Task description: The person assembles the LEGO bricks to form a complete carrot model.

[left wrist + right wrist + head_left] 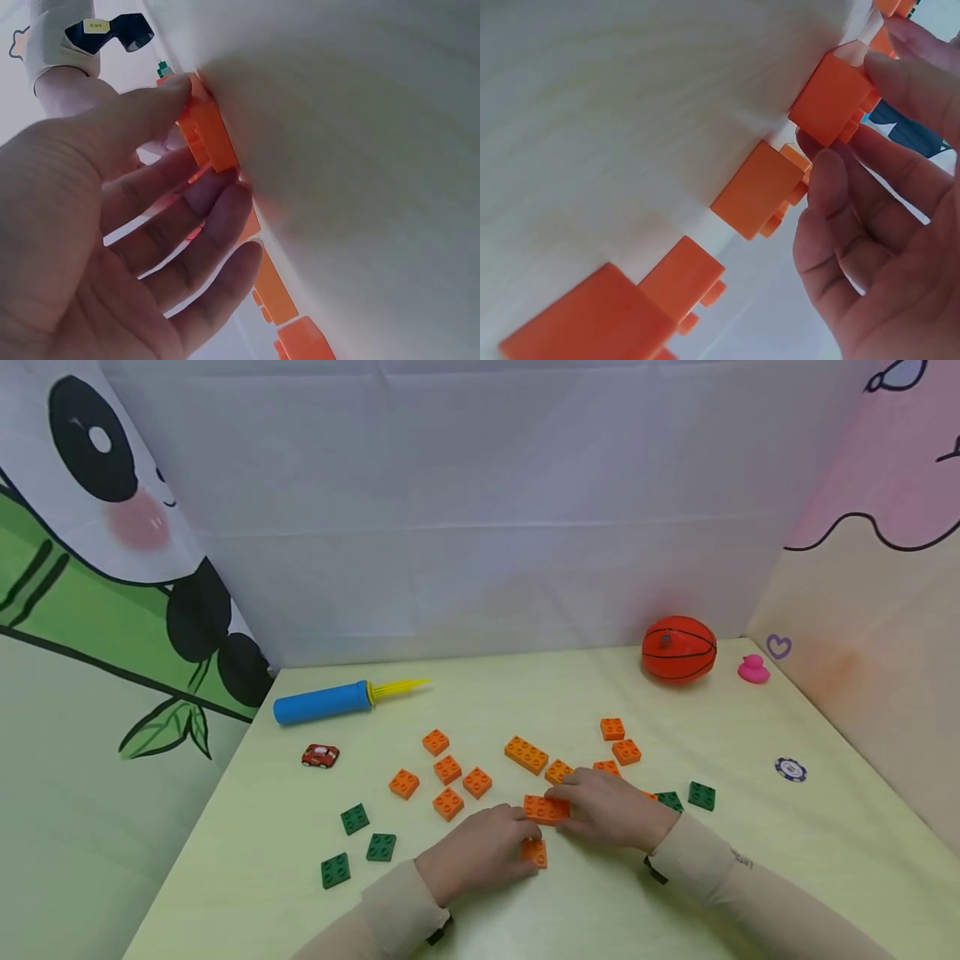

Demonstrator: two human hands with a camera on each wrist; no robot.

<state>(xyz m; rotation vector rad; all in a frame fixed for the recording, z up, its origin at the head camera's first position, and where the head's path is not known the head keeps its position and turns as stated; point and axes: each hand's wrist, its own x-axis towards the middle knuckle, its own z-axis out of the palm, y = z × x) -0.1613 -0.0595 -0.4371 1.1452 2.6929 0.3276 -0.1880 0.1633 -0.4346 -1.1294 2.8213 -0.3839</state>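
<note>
We're up at head height, looking forward and down, tabletop (225,877) below, pale backdrop (487,510) across the top! Down to the left wrist, tight on the left hand (75,202), tabletop slanting up the frame's right; right wrist, equally tight on the right hand (907,262), tabletop upper left. Both wrist views share orange bricks (829,101)!

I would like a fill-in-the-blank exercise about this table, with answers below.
The left hand holds a brick coloured ____.
In the head view, ____ green bricks lie left of that hand.
There, the pink duck stands to the ____ of the ball.
The toy nearest the pump is a red ____.

Missing words: orange; three; right; car.
</note>
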